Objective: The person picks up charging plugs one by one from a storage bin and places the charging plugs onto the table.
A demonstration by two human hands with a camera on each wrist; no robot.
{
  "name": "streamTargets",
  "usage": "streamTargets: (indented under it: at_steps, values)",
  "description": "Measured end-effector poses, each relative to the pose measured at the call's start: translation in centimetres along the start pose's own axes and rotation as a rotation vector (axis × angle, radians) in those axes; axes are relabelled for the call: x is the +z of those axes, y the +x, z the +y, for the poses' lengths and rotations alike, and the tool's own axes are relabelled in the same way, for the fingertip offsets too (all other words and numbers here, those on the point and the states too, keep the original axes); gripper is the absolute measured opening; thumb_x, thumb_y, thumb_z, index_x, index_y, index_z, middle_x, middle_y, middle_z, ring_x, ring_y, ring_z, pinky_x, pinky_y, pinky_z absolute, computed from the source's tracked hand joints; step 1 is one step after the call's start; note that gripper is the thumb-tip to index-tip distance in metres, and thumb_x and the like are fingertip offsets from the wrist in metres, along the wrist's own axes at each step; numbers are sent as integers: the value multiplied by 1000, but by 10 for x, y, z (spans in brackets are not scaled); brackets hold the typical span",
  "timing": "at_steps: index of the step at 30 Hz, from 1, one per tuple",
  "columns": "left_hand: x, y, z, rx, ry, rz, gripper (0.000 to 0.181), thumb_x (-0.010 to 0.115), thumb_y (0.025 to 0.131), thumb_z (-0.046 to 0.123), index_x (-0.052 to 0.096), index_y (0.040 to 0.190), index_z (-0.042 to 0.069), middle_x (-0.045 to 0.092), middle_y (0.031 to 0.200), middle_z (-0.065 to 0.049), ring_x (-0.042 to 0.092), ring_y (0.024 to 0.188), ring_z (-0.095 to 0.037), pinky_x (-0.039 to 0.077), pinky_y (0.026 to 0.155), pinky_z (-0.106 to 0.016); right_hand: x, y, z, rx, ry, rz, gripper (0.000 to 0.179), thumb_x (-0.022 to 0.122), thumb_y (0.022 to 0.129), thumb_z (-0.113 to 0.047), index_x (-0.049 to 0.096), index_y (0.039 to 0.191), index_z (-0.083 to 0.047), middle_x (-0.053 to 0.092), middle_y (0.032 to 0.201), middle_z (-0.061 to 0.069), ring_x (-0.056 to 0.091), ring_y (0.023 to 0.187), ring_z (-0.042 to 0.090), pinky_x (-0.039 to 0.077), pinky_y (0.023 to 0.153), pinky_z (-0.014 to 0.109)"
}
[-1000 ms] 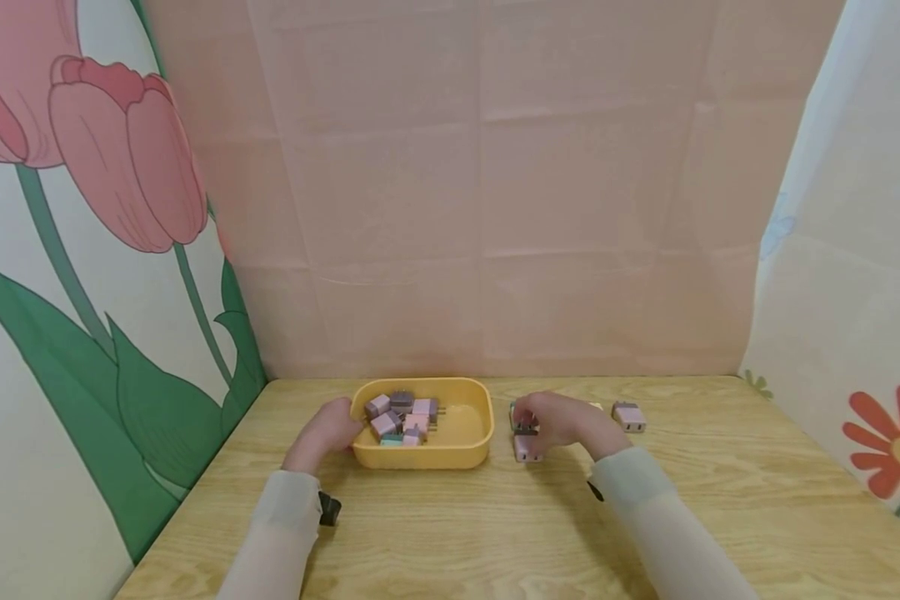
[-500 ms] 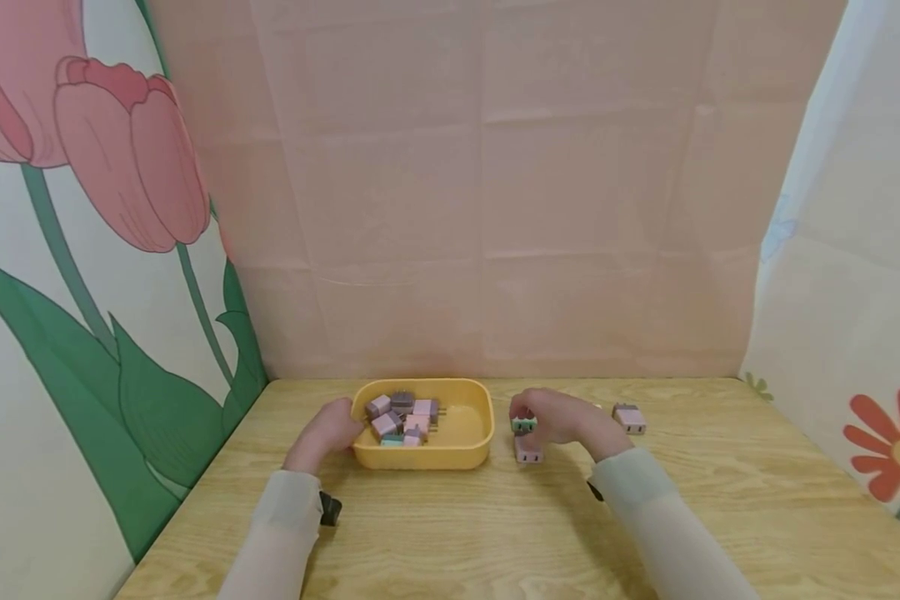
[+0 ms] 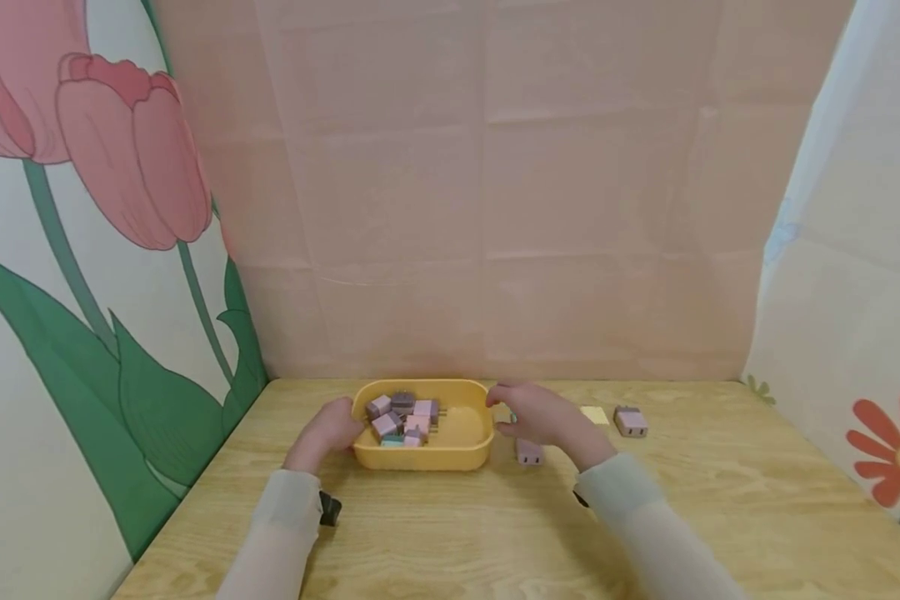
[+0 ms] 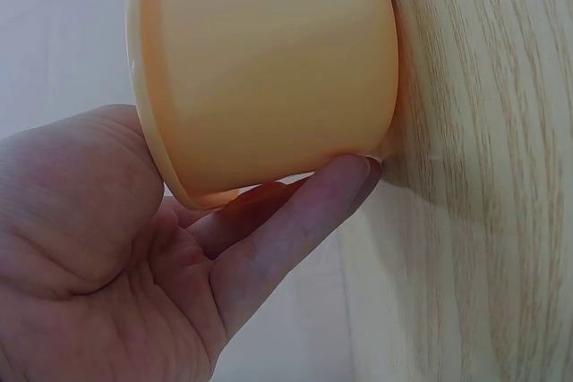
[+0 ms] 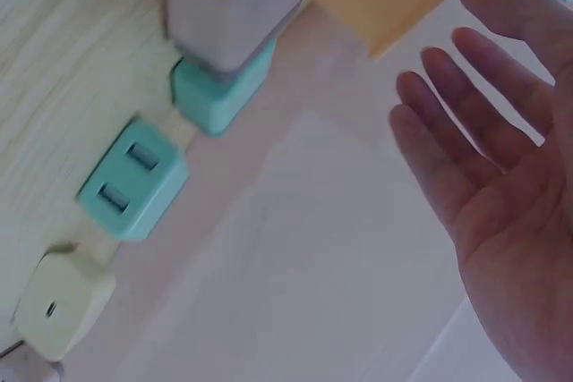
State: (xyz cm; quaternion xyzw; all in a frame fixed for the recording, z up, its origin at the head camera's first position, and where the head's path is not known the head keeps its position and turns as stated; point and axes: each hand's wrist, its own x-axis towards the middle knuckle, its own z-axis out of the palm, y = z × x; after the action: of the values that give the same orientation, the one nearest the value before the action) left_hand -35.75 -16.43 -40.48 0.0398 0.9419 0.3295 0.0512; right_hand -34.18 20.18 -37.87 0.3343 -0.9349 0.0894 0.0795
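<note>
At its left end, a yellow plastic bin [image 3: 420, 458] is held by my left hand [image 3: 330, 429], thumb side at the rim and fingers along the outer wall in the left wrist view. Several two-tone USB wall chargers [image 3: 384, 425] lie piled in the bin's left half, some prongs showing. My right hand [image 3: 532, 412] is by the bin's right rim, its fingers [image 5: 439, 167] spread with nothing in the palm. Below it on the table stands a purple charger [image 3: 529, 452]. The right wrist view shows this charger in front of a green charger [image 5: 215, 96].
Along the same row stand another green charger [image 5: 134, 181] and a cream charger [image 5: 67, 301]. A pink-purple charger [image 3: 631, 422] stands farthest right. Behind the wooden table [image 3: 450, 533] hangs a pink cloth [image 3: 480, 208], with a tulip-printed panel [image 3: 135, 158] at left.
My right hand has gone from gripping a green charger above the purple one to the bin's right rim, fingers now spread. The left hand and the bin have stayed put.
</note>
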Motion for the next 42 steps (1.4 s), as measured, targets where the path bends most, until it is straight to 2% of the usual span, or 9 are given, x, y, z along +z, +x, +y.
streamTargets:
  at_steps: [4, 12, 17, 21, 27, 30, 37, 42]
  values:
    - [-1, 0, 4, 0, -2, -4, 32, 59, 101, 7, 61, 129, -9, 71, 104, -17, 70, 82, -22, 59, 70, -30, -2, 8, -12, -10, -6, 8, 31, 80, 97, -16, 70, 126, -9, 73, 125, 9, 74, 109, 26, 62, 95, 44]
    - [2, 3, -1, -19, 1, -4, 33, 60, 101, 7, 61, 129, -10, 70, 103, -18, 70, 79, -22, 58, 66, -29, -5, 34, -45, 20, 78, -52, 38, 82, 97, -18, 70, 133, -12, 73, 134, 6, 71, 123, 27, 59, 106, 46]
    - [3, 2, -3, -16, 8, -2, 32, 60, 100, 7, 61, 128, -10, 70, 103, -18, 69, 80, -22, 59, 66, -29, 2, 49, -63, -22, 152, -94, 41, 86, 92, -10, 72, 131, -9, 72, 133, 7, 70, 124, 27, 58, 109, 46]
    - [3, -1, -4, 0, 10, -9, 30, 59, 100, 6, 62, 125, -10, 70, 101, -17, 69, 78, -21, 58, 65, -29, 10, 57, -73, -77, 144, -112, 41, 84, 93, -8, 72, 132, -7, 73, 132, 9, 71, 121, 26, 60, 106, 43]
    - [-2, -4, -3, 34, 52, 10, 28, 58, 98, 6, 64, 122, -9, 70, 96, -15, 67, 76, -21, 54, 66, -28, 20, 64, -80, -100, 129, -143, 38, 82, 95, -6, 73, 131, -12, 72, 133, 6, 71, 124, 27, 60, 107, 39]
    - [-3, -4, -2, 18, 53, 7, 30, 59, 100, 7, 63, 125, -9, 70, 98, -14, 67, 77, -20, 54, 67, -28, 25, 66, -81, -112, 112, -152, 39, 80, 95, -4, 73, 133, -13, 71, 135, 5, 71, 126, 26, 59, 109, 38]
    - [0, -1, -1, 13, 30, -4, 31, 59, 99, 6, 63, 126, -9, 71, 99, -16, 69, 78, -21, 56, 67, -29, 32, 69, -80, -141, 73, -150, 38, 82, 93, 0, 77, 127, -17, 74, 131, -1, 71, 126, 19, 59, 110, 35]
    - [0, -1, -1, 2, 22, -9, 32, 58, 100, 5, 62, 127, -9, 70, 99, -16, 68, 78, -22, 55, 66, -28, 35, 70, -79, -166, 87, -148, 39, 81, 93, 1, 78, 128, -17, 75, 133, -1, 71, 127, 18, 59, 110, 34]
